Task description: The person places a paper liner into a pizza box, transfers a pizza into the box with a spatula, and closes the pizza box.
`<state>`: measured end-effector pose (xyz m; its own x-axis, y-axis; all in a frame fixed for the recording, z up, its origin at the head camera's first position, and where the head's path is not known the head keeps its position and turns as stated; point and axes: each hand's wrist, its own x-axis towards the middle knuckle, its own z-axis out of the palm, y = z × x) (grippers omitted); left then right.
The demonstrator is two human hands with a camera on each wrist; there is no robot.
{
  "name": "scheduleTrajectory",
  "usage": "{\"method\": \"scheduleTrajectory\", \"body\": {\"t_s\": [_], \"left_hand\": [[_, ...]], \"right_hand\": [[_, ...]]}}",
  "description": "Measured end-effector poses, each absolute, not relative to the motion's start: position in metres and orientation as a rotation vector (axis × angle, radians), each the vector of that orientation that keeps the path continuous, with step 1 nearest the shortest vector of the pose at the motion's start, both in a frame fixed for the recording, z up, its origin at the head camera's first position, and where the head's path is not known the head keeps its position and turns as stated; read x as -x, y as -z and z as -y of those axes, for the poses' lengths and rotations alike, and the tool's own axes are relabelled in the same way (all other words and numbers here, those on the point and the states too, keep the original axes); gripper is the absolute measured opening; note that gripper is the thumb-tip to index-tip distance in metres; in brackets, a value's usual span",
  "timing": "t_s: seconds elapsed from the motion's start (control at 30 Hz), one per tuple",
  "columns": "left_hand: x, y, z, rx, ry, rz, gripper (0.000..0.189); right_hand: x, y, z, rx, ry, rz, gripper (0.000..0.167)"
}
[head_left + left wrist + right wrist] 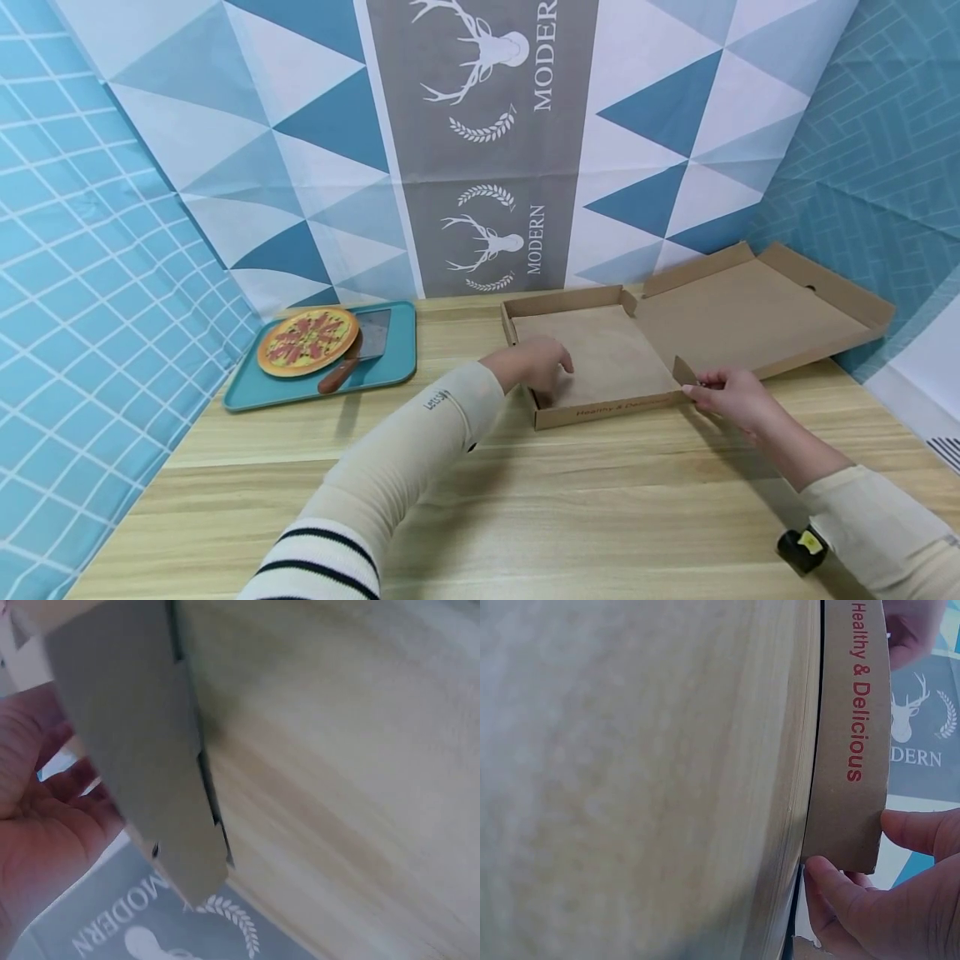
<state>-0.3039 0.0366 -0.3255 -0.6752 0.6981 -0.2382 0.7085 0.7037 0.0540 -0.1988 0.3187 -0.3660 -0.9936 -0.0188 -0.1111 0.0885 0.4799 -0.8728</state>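
A brown cardboard pizza box lies with its lid folded back to the right. My left hand reaches over the box's left wall, fingers pointing down inside the front left corner. In the left wrist view, the fingers of this left hand are loosely bent behind the cardboard wall, fingertips partly hidden. At the front right corner, my right hand pinches the box's end beside a small upright flap. The right wrist view has its thumb and finger at opposite edges of the printed front wall.
A teal tray stands at the left, bearing a pizza and a pizza server with a wooden handle. A patterned wall covering rises behind the wooden table. A small black device is by the right sleeve.
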Motion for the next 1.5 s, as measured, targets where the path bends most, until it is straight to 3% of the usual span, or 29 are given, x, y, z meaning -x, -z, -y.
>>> {"method": "scheduleTrajectory", "body": {"t_s": [0.63,0.77,0.93,1.07,1.17,1.5], "left_hand": [[0.29,0.331,-0.042,-1.093,0.129,-2.588,0.037],[0.29,0.329,-0.037,-1.159,0.016,-2.607,0.028],[0.285,0.329,-0.028,-1.28,-0.244,-2.5,0.032],[0.278,0.331,-0.024,-1.357,-0.351,-2.436,0.021],[0.275,0.333,-0.024,-1.4,-0.371,-2.44,0.013],[0.277,0.335,-0.018,-1.411,-0.353,-2.521,0.013]], "right_hand": [[0.197,0.365,-0.318,-0.054,1.507,-2.638,0.057],[0.196,0.365,-0.317,-0.057,1.493,-2.653,0.057],[0.195,0.364,-0.317,-0.069,1.467,-2.661,0.059],[0.196,0.364,-0.316,-0.082,1.468,-2.656,0.06],[0.197,0.365,-0.315,-0.087,1.48,-2.649,0.059],[0.201,0.364,-0.308,-0.095,1.477,-2.621,0.059]]}}
